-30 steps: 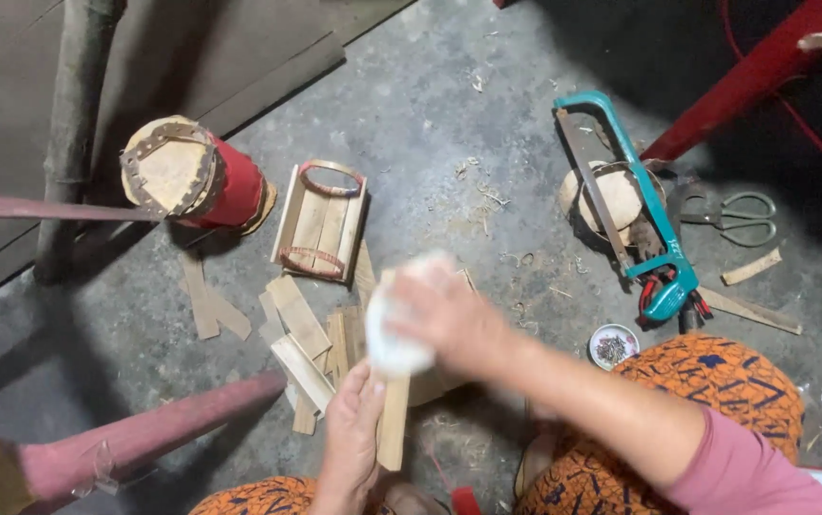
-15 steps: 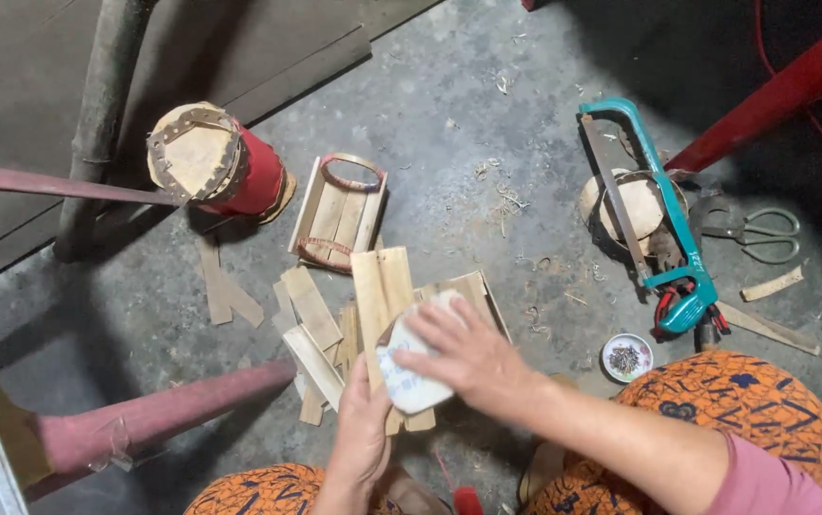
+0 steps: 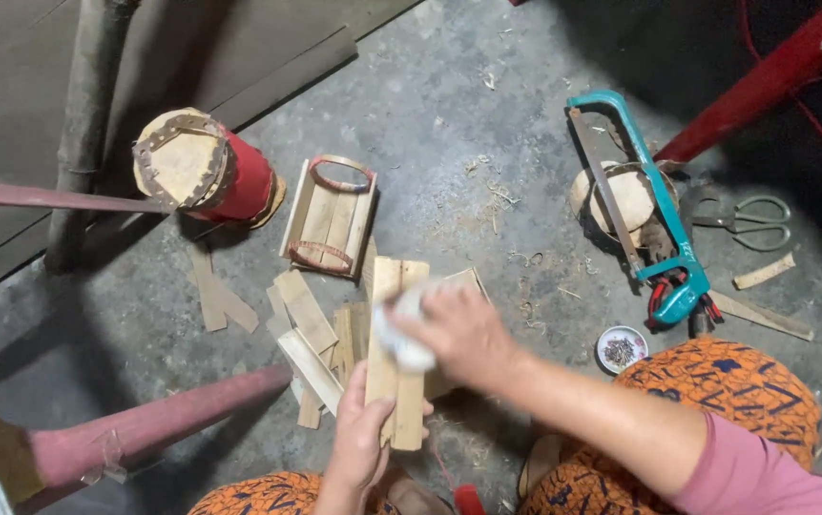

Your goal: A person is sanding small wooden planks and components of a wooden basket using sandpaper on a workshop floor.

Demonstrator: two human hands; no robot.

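At lower centre of the frame, the left hand (image 3: 361,441) grips 2 wooden slats (image 3: 395,355) from below, fingers closed around them. The right hand (image 3: 463,332) presses a blurred white pad (image 3: 401,334) on the slats; its fingers are closed over the pad, hiding most of it. More slats (image 3: 308,324) lie on the floor (image 3: 468,124).

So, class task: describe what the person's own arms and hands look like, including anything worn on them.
Both hands are bare, with no gloves. The right hand leads to a bare forearm and a pink sleeve above the elbow. The left hand shows no sleeve.
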